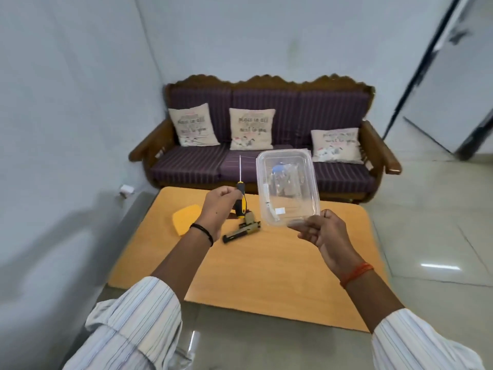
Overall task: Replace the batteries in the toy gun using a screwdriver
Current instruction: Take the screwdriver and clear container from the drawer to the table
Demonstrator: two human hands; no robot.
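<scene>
My left hand [217,206] grips a screwdriver [241,199] by its black and yellow handle, with the thin shaft pointing up. Below it, the tan and black toy gun [241,231] lies on the orange table [266,273]. My right hand [324,235] pinches the near rim of a clear plastic container [286,186], held tilted above the table. Small items show through its wall, one with a blue tip; batteries cannot be made out.
A yellow lid [185,218] lies on the table left of the gun. A wooden sofa [266,134] with purple cushions and three printed pillows stands behind the table. White walls close in the left; a door stands at the right.
</scene>
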